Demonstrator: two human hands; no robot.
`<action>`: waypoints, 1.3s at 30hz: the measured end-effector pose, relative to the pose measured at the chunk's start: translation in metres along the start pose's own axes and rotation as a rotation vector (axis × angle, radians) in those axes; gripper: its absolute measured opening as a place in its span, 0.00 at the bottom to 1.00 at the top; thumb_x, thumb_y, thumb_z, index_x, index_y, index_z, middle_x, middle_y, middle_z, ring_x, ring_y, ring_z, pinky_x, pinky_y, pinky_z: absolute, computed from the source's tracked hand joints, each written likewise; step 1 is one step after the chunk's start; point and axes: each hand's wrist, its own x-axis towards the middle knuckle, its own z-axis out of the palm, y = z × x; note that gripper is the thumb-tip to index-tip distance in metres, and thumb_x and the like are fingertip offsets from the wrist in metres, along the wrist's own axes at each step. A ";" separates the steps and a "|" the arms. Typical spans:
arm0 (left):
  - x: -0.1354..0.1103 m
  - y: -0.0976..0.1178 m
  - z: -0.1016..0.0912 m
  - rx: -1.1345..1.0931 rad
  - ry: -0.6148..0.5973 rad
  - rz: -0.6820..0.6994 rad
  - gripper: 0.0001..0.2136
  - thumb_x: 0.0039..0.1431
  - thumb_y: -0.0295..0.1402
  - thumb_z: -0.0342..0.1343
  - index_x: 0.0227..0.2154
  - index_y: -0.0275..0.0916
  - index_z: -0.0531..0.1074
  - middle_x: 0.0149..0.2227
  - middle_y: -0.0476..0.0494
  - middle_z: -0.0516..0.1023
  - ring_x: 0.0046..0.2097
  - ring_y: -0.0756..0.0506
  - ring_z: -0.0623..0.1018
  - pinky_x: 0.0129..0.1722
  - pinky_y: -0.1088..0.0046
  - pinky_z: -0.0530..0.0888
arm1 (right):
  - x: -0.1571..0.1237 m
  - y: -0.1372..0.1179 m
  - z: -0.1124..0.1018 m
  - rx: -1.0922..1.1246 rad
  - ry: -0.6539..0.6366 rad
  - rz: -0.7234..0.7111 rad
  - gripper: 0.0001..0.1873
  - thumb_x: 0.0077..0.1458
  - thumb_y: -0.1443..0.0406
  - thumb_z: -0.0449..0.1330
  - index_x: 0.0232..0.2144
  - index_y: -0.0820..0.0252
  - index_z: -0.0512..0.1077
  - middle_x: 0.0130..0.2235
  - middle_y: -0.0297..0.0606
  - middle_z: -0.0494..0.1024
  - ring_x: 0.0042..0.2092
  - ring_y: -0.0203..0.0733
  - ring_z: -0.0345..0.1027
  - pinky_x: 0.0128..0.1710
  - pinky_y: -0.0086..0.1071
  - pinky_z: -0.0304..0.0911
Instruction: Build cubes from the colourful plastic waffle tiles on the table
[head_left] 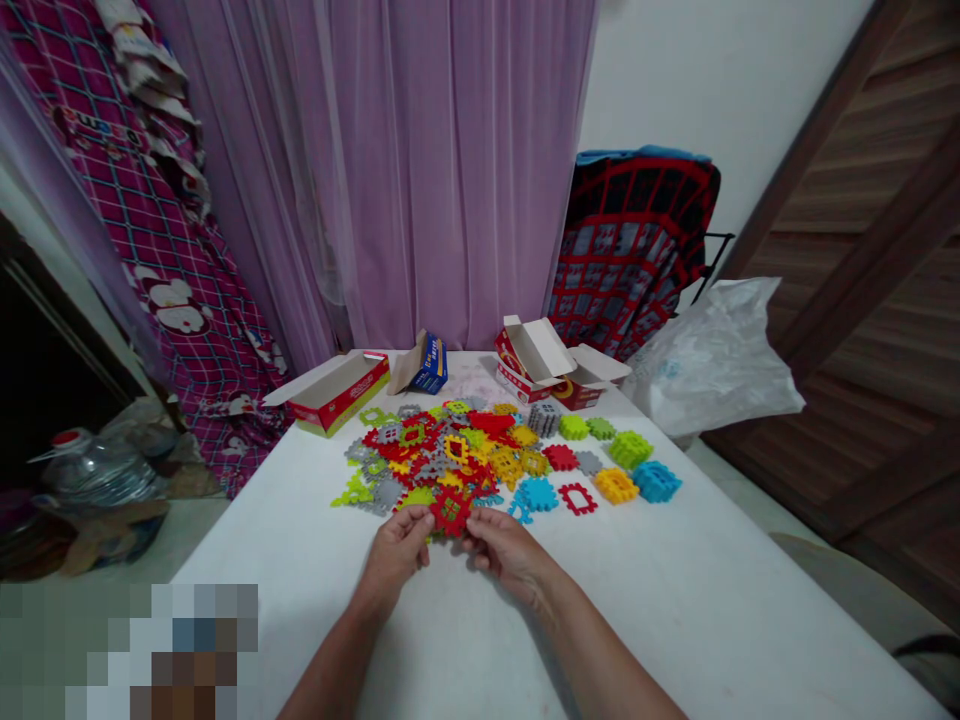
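Between my two hands a red plastic building piece (451,511) with toothed edges and a window-like cut-out is held up. My left hand (401,548) pinches its left edge, while my right hand (504,543) grips the right edge. Just beyond lies a loose heap of interlocking plastic pieces (431,450) in red, yellow, grey, green and blue. To the right of the heap are sorted stacks: a green stack (630,449), a blue stack (657,481), a yellow stack (616,486) and a grey stack (544,419). A red open frame piece (577,499) lies flat nearby.
Along the white table's (285,560) far edge stand an open red box (341,390), a blue box (431,364) and two open red-and-white boxes (525,372). A white plastic bag (712,360) sits beyond the right edge. Purple curtains (457,170) hang behind.
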 end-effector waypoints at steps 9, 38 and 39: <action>-0.004 0.006 -0.004 0.057 -0.026 -0.033 0.22 0.40 0.52 0.61 0.30 0.40 0.68 0.09 0.61 0.62 0.13 0.56 0.56 0.16 0.80 0.46 | -0.012 -0.024 -0.017 -0.508 -0.093 -0.316 0.34 0.40 0.63 0.68 0.53 0.51 0.67 0.49 0.39 0.73 0.36 0.35 0.68 0.31 0.30 0.62; -0.013 0.011 0.005 0.059 -0.076 -0.057 0.21 0.39 0.52 0.62 0.30 0.39 0.71 0.14 0.58 0.67 0.13 0.56 0.60 0.15 0.80 0.47 | -0.012 -0.005 0.000 -1.293 0.404 -0.709 0.25 0.43 0.53 0.67 0.42 0.56 0.68 0.37 0.39 0.76 0.37 0.43 0.70 0.36 0.33 0.62; -0.013 0.011 0.005 0.067 -0.066 -0.063 0.22 0.39 0.53 0.62 0.30 0.40 0.70 0.12 0.59 0.65 0.13 0.56 0.59 0.15 0.80 0.47 | -0.013 -0.005 0.001 -1.306 0.383 -0.693 0.26 0.42 0.53 0.67 0.42 0.56 0.68 0.38 0.39 0.76 0.37 0.44 0.70 0.36 0.33 0.62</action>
